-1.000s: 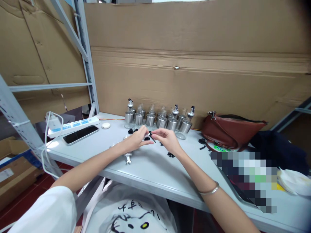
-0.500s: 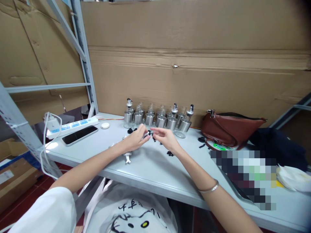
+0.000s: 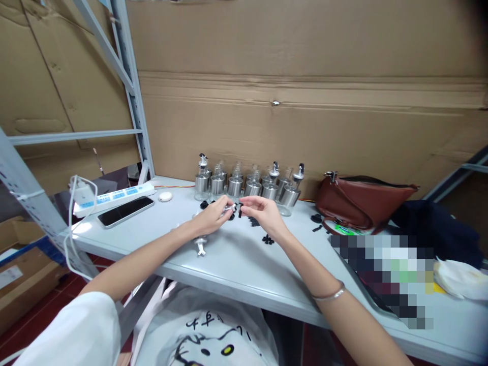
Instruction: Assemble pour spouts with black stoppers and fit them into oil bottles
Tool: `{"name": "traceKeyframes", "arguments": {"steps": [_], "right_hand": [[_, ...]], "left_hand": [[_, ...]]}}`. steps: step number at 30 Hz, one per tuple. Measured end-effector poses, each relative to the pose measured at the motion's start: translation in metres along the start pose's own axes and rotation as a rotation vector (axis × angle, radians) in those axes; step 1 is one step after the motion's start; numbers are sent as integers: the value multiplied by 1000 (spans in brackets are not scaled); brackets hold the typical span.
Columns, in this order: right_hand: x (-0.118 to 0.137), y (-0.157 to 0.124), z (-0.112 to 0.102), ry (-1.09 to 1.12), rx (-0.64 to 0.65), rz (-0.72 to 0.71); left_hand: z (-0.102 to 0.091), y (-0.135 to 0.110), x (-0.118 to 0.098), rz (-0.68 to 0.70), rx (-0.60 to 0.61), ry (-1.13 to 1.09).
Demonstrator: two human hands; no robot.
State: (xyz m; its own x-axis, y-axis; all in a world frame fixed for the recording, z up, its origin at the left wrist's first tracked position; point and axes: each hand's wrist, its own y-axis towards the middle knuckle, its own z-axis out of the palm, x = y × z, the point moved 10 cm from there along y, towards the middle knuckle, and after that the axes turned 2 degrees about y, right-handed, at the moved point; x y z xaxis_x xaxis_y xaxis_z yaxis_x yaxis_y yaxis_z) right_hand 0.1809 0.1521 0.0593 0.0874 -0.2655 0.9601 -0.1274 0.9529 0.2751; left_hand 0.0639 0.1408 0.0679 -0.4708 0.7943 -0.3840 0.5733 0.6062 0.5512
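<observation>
My left hand [image 3: 212,217] is closed on a silver pourer top [image 3: 229,208], whose end points toward my other hand. Between thumb and fingers, my right hand [image 3: 264,212] pinches a small black plastic piece [image 3: 240,210] just to the right of that top. Whether the two parts touch is too small to tell. Below my left wrist, another silver pourer top [image 3: 201,247] lies on the table. Small black pieces [image 3: 268,239] form a cluster beneath my right hand, with black strips [image 3: 253,221] behind them. Black stoppers [image 3: 205,205] sit behind my left hand.
Several glass bottles with steel sleeves [image 3: 252,189] stand in rows at the back; some carry pourer tops. To the left are a phone [image 3: 125,211], a power strip [image 3: 114,199] and a round white case [image 3: 165,196]. A brown bag [image 3: 366,201] sits right. Cardboard [image 3: 305,127] walls the back.
My right hand has shifted slightly, its fingers now pinching the black piece more upright beside the pourer top. The left hand stays almost in place.
</observation>
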Motion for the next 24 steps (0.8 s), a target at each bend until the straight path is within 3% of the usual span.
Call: {"name": "traceKeyframes", "arguments": {"steps": [8,24], "right_hand": [[-14,-1,-8,72,-64,133],[-18,-2,-1,100,-43,123]], "left_hand": [[2,-1,-2,-5,38,6],[10,-6,-6,-11,168,-24]]}}
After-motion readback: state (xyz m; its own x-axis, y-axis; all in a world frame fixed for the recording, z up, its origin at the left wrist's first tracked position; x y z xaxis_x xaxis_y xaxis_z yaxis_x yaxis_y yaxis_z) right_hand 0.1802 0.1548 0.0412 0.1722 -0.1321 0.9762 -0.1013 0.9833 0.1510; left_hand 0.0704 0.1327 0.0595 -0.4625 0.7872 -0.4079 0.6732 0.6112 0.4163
